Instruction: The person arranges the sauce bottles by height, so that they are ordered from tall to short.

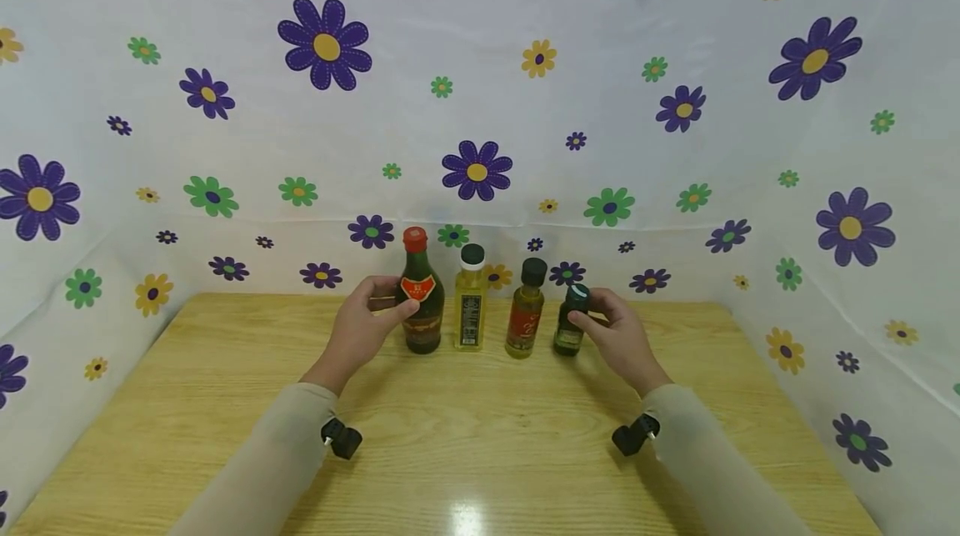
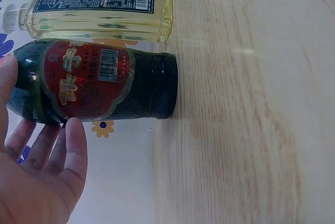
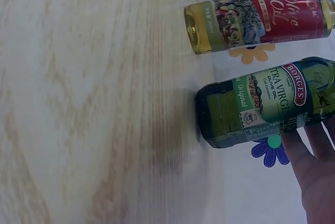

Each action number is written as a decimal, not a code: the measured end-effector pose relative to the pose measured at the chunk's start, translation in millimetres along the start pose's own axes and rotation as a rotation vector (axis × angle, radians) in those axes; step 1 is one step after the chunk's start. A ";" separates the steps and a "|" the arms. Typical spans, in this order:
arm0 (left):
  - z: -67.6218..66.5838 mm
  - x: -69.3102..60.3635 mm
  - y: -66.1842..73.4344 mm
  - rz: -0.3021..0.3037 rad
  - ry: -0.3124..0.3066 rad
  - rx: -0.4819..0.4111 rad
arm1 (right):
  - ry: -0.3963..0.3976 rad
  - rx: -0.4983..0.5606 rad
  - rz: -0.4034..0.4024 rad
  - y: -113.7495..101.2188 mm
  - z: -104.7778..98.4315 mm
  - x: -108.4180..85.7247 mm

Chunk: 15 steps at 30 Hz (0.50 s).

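Observation:
Four-part row aside, the leftmost is a tall dark bottle (image 1: 423, 323) with a red cap, and my left hand (image 1: 362, 332) holds it, thumb in front and fingers behind. Its red label and barcode face the left wrist view. A small dark green olive oil bottle (image 3: 261, 103) is at the right end, upright in the head view. My right hand (image 1: 618, 336) grips it near the top, with the thumb on its near side. Between them stand a clear bottle of yellow oil (image 1: 470, 311) and a red-labelled olive oil bottle (image 1: 523, 323), neither touched by a hand.
The bottles are in a row near the back of the wooden table (image 1: 480, 436). Behind and beside it hangs a white cloth (image 1: 480, 115) with purple, yellow and green flowers. A small black camera (image 1: 341, 438) is strapped on the left wrist, another (image 1: 636, 434) on the right.

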<state>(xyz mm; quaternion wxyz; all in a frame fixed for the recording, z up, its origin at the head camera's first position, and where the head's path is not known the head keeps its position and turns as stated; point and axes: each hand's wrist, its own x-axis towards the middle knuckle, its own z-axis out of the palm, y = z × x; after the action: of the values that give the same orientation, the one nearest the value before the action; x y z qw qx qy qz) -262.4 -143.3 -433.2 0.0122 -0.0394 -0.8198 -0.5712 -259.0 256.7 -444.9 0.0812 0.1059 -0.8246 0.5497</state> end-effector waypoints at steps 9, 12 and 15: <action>2.0 0.3 -1.0 0.002 0.006 0.003 | -0.014 0.015 0.019 -3.7 3.0 -1.7; 1.6 0.2 -2.5 0.008 0.005 0.000 | -0.015 0.013 0.031 -2.2 2.8 -1.0; 1.4 0.3 -4.0 0.008 0.004 -0.004 | -0.016 0.010 0.043 -0.1 2.9 -0.6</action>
<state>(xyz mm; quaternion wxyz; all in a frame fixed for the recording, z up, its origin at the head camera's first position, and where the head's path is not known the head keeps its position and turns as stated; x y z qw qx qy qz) -262.9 -143.4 -437.4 0.0157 -0.0415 -0.8184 -0.5730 -258.5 254.0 -446.0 0.0623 0.0928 -0.8245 0.5547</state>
